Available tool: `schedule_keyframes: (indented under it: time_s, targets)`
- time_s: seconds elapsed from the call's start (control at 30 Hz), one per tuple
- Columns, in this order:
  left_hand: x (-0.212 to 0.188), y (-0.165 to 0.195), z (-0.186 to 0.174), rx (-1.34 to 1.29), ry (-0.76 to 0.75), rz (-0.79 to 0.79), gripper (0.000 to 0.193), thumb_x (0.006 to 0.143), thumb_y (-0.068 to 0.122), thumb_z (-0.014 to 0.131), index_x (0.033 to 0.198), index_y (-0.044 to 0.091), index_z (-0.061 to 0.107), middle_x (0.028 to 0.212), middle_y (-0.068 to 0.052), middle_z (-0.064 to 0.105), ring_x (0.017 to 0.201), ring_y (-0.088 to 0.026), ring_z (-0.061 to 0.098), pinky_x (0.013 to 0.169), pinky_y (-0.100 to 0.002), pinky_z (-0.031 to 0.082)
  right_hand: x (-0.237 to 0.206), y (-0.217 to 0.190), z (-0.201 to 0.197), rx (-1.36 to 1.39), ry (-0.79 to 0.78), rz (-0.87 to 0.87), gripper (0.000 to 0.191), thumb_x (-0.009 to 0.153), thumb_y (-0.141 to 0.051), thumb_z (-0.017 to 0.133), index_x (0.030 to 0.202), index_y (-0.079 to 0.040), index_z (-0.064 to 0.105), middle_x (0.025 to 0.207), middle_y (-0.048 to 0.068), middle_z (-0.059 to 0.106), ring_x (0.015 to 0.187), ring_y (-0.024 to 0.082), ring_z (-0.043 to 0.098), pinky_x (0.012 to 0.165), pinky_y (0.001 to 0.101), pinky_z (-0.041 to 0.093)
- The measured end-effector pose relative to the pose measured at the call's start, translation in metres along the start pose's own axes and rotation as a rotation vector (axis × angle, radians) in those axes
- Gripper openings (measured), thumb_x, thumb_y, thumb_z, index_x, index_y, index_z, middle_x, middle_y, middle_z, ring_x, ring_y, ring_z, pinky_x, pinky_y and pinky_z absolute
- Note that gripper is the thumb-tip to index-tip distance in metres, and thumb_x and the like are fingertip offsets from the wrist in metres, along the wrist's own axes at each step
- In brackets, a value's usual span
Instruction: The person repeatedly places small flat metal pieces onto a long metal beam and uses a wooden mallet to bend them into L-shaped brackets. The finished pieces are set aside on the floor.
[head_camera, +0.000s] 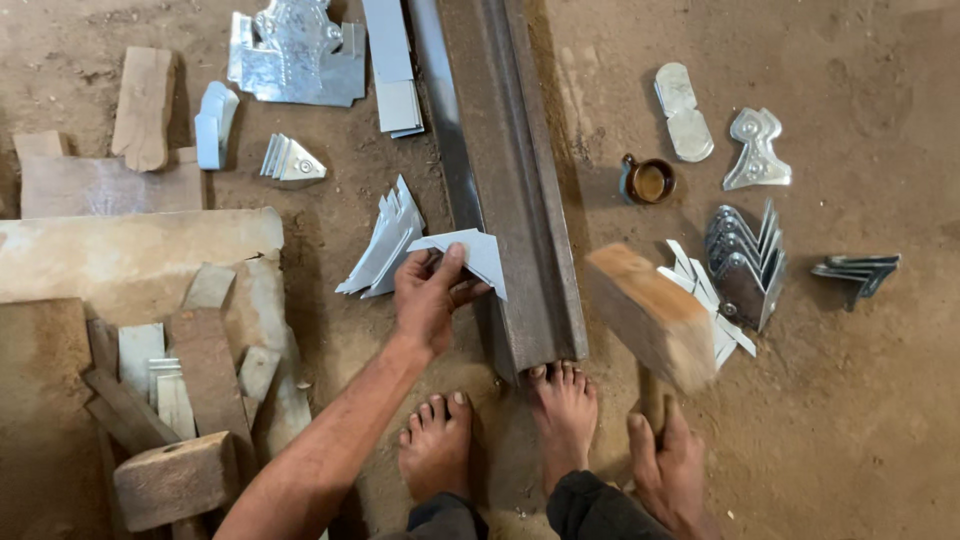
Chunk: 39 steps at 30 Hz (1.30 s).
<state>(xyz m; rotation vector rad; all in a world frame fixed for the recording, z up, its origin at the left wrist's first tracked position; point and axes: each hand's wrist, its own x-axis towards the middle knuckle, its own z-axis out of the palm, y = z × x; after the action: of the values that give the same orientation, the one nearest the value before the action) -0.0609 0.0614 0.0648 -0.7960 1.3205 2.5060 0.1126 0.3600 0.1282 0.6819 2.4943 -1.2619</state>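
Sheet-metal cutout (470, 255), thin, light and sharp-edged, sat pinched at its corner in my left hand (428, 300) against the steel rail (520, 200), while my right hand (668, 470) clenched the heavy wooden mallet (650, 312).

free: bare dirt far right | blocked: rail (515, 190) centre, metal cutouts (745, 265) right, probably wood scraps (200, 370) left

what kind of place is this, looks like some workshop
Probably a small sheet-metal workshop with a dirt floor. The left hand holds a cut metal piece against a steel rail, the right hand grips a wooden mallet, and stacks of shaped metal pieces lie around.
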Motion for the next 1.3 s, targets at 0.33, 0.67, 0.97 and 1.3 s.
schedule_keyframes:
  time_s: [0.33,0.67,0.97,1.3]
  targets:
    - [0.002,-0.014,0.000,-0.076,0.060,0.054,0.010,0.096,0.012,0.072,0.098,0.003,0.067,0.089,-0.008,0.073,0.076,-0.020,0.074,0.065,-0.039,0.067,0.026,-0.021,0.027,-0.165,-0.104,-0.297,0.026,0.094,-0.026,0.059,0.102,-0.001,0.066,0.054,0.013,0.062,0.043,0.023,0.062,0.045,0.0394,0.049]
    - [0.002,-0.007,0.006,-0.066,0.071,0.033,0.010,0.094,0.012,0.070,0.097,0.002,0.069,0.087,-0.009,0.075,0.073,-0.021,0.074,0.063,-0.038,0.067,0.017,-0.003,0.021,0.062,-0.040,0.031,0.038,0.099,-0.034,0.056,0.090,0.001,0.070,0.055,0.009,0.062,0.046,0.020,0.055,0.041,0.0379,0.044]
    - [0.000,-0.006,0.007,-0.088,0.085,0.006,0.013,0.096,0.013,0.072,0.095,0.001,0.067,0.086,-0.008,0.074,0.073,-0.019,0.074,0.063,-0.038,0.065,0.048,-0.023,0.042,-0.239,-0.113,-0.214,0.045,0.102,-0.040,0.055,0.078,-0.003,0.062,0.056,0.009,0.054,0.045,0.017,0.046,0.047,0.0296,0.039]
    - [0.004,-0.005,0.005,-0.115,0.082,-0.096,0.007,0.095,0.013,0.071,0.095,0.006,0.068,0.087,-0.006,0.074,0.077,-0.018,0.074,0.067,-0.037,0.066,0.034,-0.031,0.041,0.302,-0.021,0.067,0.047,0.105,-0.042,0.049,0.081,-0.003,0.060,0.057,0.006,0.055,0.042,0.015,0.047,0.036,0.0323,0.039]
